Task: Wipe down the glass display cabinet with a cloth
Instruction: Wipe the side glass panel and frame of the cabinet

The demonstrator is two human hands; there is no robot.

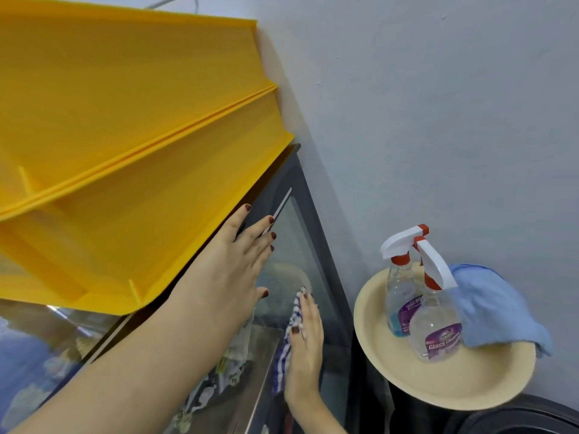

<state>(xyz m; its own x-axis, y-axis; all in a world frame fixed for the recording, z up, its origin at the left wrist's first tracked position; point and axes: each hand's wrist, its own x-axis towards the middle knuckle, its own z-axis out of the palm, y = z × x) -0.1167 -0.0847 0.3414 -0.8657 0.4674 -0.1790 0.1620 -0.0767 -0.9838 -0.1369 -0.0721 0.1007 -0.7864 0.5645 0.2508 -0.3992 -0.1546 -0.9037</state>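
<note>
The glass display cabinet [316, 245] has a dark frame and runs from centre down to the bottom of the view. My left hand [238, 264] lies flat with straight fingers against the cabinet's upper edge and side glass. My right hand [305, 349] presses a white cloth with blue stripes [293, 321] flat against the side glass, lower down. Most of the cloth is hidden under the palm. Items inside the cabinet show dimly through the glass.
A big yellow plastic rack [125, 136] sits on top of the cabinet at left. To the right, a cream round tray [454, 383] holds two glass-cleaner spray bottles [434, 321] and a blue cloth [492, 308]. A pale wall stands behind.
</note>
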